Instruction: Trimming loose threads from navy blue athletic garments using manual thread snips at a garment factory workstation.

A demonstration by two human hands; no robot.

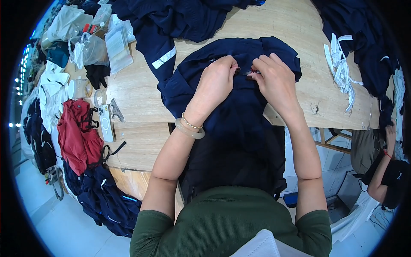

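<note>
A navy garment (239,96) lies bunched on the table in front of me, its near part hanging over the edge toward my lap. My left hand (217,77) is closed in a pinch on the garment's cloth. Close to its right, my right hand (274,79) has its fingers bent and pressed together over the same garment. At those right fingertips a small, thin, shiny thing shows, too small to name. The fingertips of both hands nearly meet, and the cloth under them is partly hidden.
More navy clothes (180,19) lie at the far side, with white strips (340,64) at right. On the left are plastic bags (92,49), a tape roll (99,97), a phone (106,123) and a red garment (79,132). Another person's arm (383,165) reaches up at right.
</note>
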